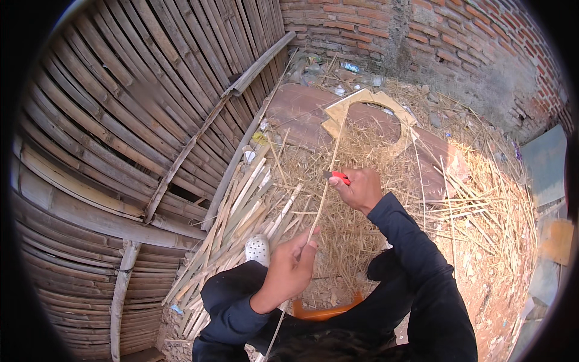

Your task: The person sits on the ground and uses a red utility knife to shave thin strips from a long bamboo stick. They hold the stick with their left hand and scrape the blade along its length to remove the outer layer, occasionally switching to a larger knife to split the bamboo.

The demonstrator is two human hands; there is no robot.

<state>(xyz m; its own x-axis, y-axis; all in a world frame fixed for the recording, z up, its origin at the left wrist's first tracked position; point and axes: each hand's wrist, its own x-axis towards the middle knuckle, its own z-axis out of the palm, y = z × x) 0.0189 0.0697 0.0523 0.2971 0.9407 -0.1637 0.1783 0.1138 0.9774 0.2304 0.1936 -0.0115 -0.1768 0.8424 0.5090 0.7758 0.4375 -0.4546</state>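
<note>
A long, thin bamboo strip runs slantwise up the middle of the view, from below my left hand to near the broken board. My left hand is closed round its lower part, thumb and fingers pinching it. Higher up and to the right, my right hand grips a small red-handled knife. The knife's dark blade lies against or very close to the strip; exact contact is too small to tell. Pale shavings cover the ground beneath both hands.
Split bamboo slats lie piled at left, beside a bamboo wall. A board with a round cutout rests on brown panels ahead. Thin strips are heaped at right. A brick wall stands behind. An orange stool shows below me.
</note>
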